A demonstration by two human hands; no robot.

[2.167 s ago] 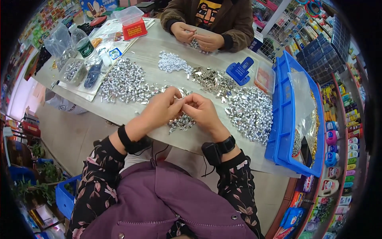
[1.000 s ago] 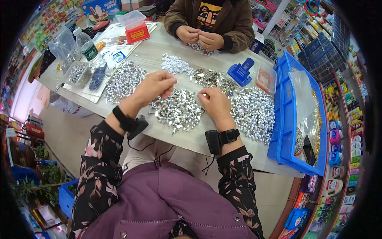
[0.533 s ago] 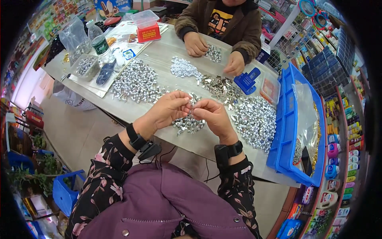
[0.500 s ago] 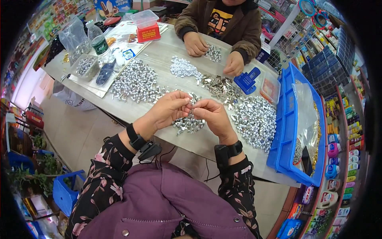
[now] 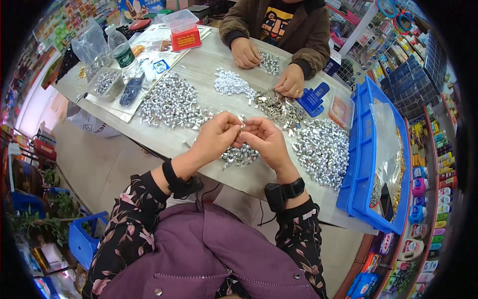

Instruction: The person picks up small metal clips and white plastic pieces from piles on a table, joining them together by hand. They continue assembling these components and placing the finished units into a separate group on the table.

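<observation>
My left hand (image 5: pixel 217 137) and my right hand (image 5: pixel 265 142) meet above the near edge of the table, fingertips pinched close together. Between them is a small silvery piece, too small to make out fully. Right below my hands lies a small pile of silver metal parts (image 5: pixel 240 157). A larger pile of silver and white parts (image 5: pixel 170 103) spreads to the left, and another heap of silver-white parts (image 5: pixel 322 152) sits to the right. Farther off are small white pieces (image 5: pixel 232 81) and flat metal clips (image 5: pixel 280 108).
Across the table (image 5: pixel 209 55), another person's hand (image 5: pixel 290 80) touches the metal clips. A blue crate (image 5: pixel 350 164) stands at the right edge, near a blue plastic piece (image 5: pixel 314 99). At the far left are a bottle (image 5: pixel 121 47), a tub of parts (image 5: pixel 107 84) and a red box (image 5: pixel 186 40).
My left hand's fingers have closed in and moved right, toward my right hand's fingertips. The other person's hand has shifted onto the metal clips.
</observation>
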